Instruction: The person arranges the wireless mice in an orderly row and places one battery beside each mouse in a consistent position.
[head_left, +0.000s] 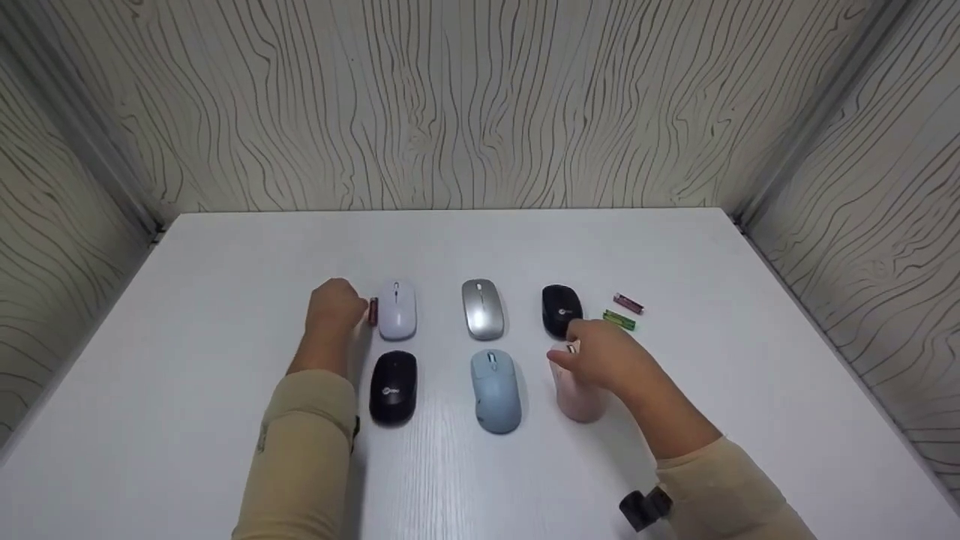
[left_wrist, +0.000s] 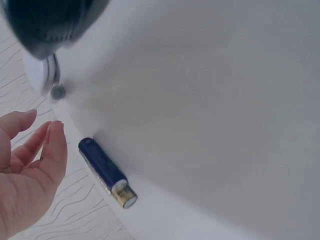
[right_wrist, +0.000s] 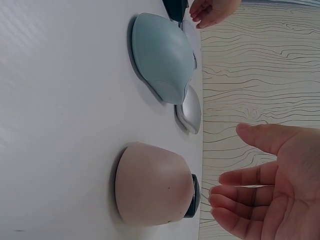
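My left hand [head_left: 335, 306] hovers left of a white mouse [head_left: 397, 310] and the dark red battery [head_left: 373, 311] beside it. In the left wrist view its thumb and fingers are apart and hold nothing. A dark blue battery [left_wrist: 102, 162] and a gold-ended battery [left_wrist: 125, 197] lie side by side near that hand. My right hand [head_left: 604, 352] is over the front of a pink mouse [head_left: 579, 397], partly covering it. The right wrist view shows its relaxed fingers [right_wrist: 245, 195] beyond the pink mouse, with nothing in them.
A silver mouse [head_left: 484, 309] and a small black mouse [head_left: 561, 309] stand in the back row. Nearer are another black mouse [head_left: 394, 388] and a light blue mouse [head_left: 496, 391]. A red battery [head_left: 628, 303] and a green battery [head_left: 619, 320] lie at right. Wood-patterned panels [head_left: 450, 105] surround the table.
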